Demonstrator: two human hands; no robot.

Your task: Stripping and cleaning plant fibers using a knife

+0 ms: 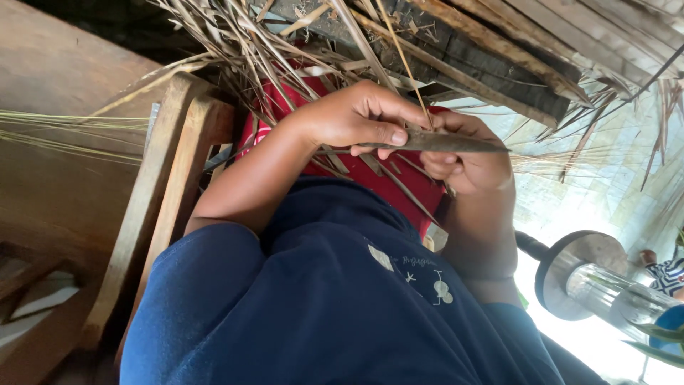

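Note:
My left hand [360, 114] is closed around a dark, narrow knife blade [456, 145], thumb pressed on its flat side. The blade points right, across my right hand [470, 160]. That hand is a fist just under the blade, pinching a thin dry leaf strip [402, 68] that runs up and away from it. Both hands meet above a red cloth [385, 187] on my lap. A bundle of dry palm leaves [263, 43] fans out behind and above the hands. My dark blue shirt [342, 299] fills the lower frame.
A wooden chair frame [160, 192] stands at the left, beside a brown wooden surface [57, 85]. Dark wooden slats [499, 57] cross the top right. A glass jar with a round metal base [591, 281] lies at the lower right, near another person's striped sleeve [668, 274].

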